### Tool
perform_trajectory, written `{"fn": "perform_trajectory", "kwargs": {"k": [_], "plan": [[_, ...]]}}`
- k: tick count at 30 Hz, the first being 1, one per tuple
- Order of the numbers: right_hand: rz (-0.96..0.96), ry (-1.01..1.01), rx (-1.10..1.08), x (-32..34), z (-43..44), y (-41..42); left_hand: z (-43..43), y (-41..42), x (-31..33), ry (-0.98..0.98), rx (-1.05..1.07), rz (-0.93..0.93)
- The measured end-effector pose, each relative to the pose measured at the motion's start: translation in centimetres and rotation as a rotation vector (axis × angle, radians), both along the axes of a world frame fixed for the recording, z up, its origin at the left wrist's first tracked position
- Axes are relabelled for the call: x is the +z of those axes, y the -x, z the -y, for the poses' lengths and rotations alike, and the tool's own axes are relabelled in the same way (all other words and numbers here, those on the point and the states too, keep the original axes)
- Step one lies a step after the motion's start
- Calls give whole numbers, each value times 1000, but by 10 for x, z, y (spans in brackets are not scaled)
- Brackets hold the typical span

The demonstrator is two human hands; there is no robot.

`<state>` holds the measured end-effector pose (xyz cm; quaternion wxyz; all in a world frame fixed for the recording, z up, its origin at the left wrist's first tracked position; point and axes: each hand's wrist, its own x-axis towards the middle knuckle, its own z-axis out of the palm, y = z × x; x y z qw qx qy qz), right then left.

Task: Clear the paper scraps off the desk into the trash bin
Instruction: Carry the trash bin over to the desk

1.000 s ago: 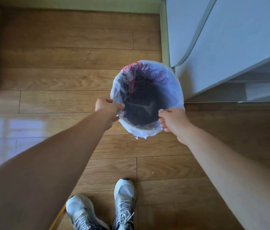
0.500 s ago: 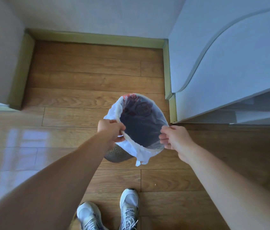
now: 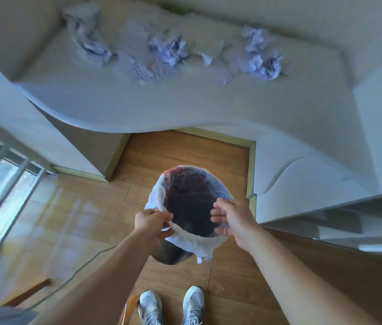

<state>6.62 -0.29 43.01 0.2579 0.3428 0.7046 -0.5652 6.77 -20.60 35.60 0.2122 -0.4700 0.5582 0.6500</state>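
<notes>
Head view: looking down past both bare forearms at a lined bin held up off the floor, with a pale curved worktop (image 3: 185, 106) beyond it.
Left hand: the left hand (image 3: 153, 222) is pinched shut on the near-left edge of the white liner (image 3: 194, 238), fingers curled over the plastic.
Right hand: the right hand (image 3: 232, 216) is closed on the right rim, thumb outside and fingers hooked inside the opening.
Trash bin: the trash bin (image 3: 171, 255) hangs between the two hands, tilted so its dark inside faces up; its grey body shows just below the left hand, and the liner carries red print on the far inner wall.
Paper scraps: the paper scraps (image 3: 169, 51) lie on the worktop well beyond both hands, in crumpled balls and flat torn bits. One large crumple (image 3: 86, 34) sits far to the left of the left hand, and a pair of balls (image 3: 262, 59) lies beyond the right hand.
In the way: the worktop's wavy front edge juts out between the bin and the scraps.
Right of the right hand: a white cabinet (image 3: 302, 184) with a curved panel stands close by.
Left of the left hand: a glass door frame (image 3: 2, 184) and a thin cable (image 3: 84, 263) across the wooden floor (image 3: 180, 158).
Below the hands: two grey sneakers (image 3: 171, 306) on the planks.
Sharpness: the far worktop is blurred, so what is printed on the scraps cannot be read.
</notes>
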Motion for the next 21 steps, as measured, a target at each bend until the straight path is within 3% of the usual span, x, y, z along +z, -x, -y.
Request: {"fn": "perform_trajectory", "kwargs": {"k": [9,21], "plan": [[-180,-9,178,143,99,7,109,-17,113,-36,249,-45],[-304,44,414,183,212,82,228,2,154,83,413,-76]]}}
